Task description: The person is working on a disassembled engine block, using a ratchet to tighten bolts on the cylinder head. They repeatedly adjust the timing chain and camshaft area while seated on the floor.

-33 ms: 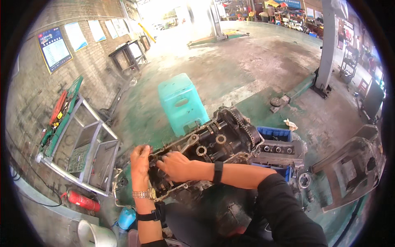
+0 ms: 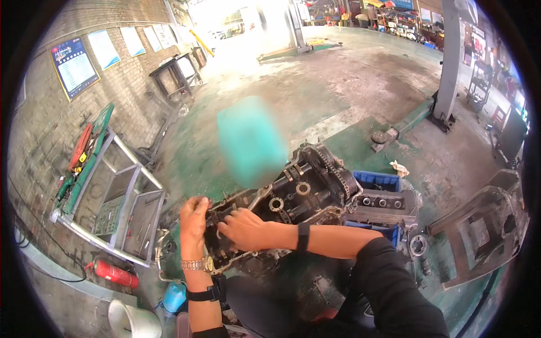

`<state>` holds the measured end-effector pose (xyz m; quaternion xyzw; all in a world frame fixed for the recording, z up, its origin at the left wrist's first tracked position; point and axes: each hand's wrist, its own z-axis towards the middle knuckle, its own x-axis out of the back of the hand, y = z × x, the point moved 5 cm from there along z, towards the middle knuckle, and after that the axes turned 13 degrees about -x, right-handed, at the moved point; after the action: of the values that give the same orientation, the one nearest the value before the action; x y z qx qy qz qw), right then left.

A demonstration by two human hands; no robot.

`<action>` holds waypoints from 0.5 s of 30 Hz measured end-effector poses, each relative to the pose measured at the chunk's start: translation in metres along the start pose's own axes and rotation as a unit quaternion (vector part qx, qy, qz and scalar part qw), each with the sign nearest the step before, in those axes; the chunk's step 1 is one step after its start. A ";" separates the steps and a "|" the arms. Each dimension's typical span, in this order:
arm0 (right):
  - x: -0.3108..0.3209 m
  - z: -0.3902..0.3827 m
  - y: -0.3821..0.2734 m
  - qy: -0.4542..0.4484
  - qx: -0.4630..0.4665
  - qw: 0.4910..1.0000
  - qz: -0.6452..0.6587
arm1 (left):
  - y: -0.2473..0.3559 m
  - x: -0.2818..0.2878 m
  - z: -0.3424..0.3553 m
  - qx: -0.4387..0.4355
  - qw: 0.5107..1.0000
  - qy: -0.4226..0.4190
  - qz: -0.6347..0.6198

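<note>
A dark, greasy car engine [image 2: 316,197] lies in front of me with its inside uncovered. A timing chain [image 2: 333,177] curves round its right end, and pale metal rings [image 2: 302,188] show in the middle. Over the engine's left end, my left hand [image 2: 193,222] is raised with its fingers bent together; whatever is in them is too small to name. Beside it, my right hand [image 2: 245,229] reaches across from the right, fingers curled down into the engine. Its fingertips and anything between them are hidden by the hand itself.
Behind the engine stands a blurred green stool [image 2: 252,141]. A blue crate [image 2: 377,181] and a valve cover [image 2: 386,207] lie to the right, near a large dark frame-like part [image 2: 479,234]. On the left are a metal cart [image 2: 127,194], a red fire extinguisher [image 2: 114,274] and a white bucket [image 2: 132,321].
My right hand has shifted very slightly over the engine. My left hand stays at nearly the same place. The green stool now looks blurred.
</note>
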<state>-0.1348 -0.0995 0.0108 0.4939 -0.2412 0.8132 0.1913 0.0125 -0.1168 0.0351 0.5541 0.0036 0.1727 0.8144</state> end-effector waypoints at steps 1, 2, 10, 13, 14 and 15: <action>-0.002 -0.011 -0.002 -0.035 -0.011 0.999 -0.007 | 0.007 -0.007 -0.001 0.004 0.999 -0.034 -0.007; 0.000 -0.021 -0.002 -0.035 0.000 0.999 -0.021 | 0.015 -0.014 -0.001 -0.002 0.998 -0.058 0.001; 0.031 -0.114 0.028 0.045 0.081 0.995 0.023 | 0.049 -0.111 0.017 -0.116 0.929 -0.279 0.216; 0.042 -0.138 0.043 0.098 0.026 0.988 0.120 | 0.046 -0.142 0.021 -0.187 0.902 -0.286 0.265; 0.046 -0.145 0.048 0.114 0.000 0.985 0.128 | 0.042 -0.149 0.023 -0.180 0.899 -0.298 0.264; 0.049 -0.153 0.053 0.123 -0.029 0.983 0.135 | 0.039 -0.155 0.024 -0.180 0.897 -0.308 0.260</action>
<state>-0.2944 -0.0503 -0.0166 0.3468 -0.3038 0.8789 0.1225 -0.1397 -0.1697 0.0508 0.4051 -0.4227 0.1965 0.7865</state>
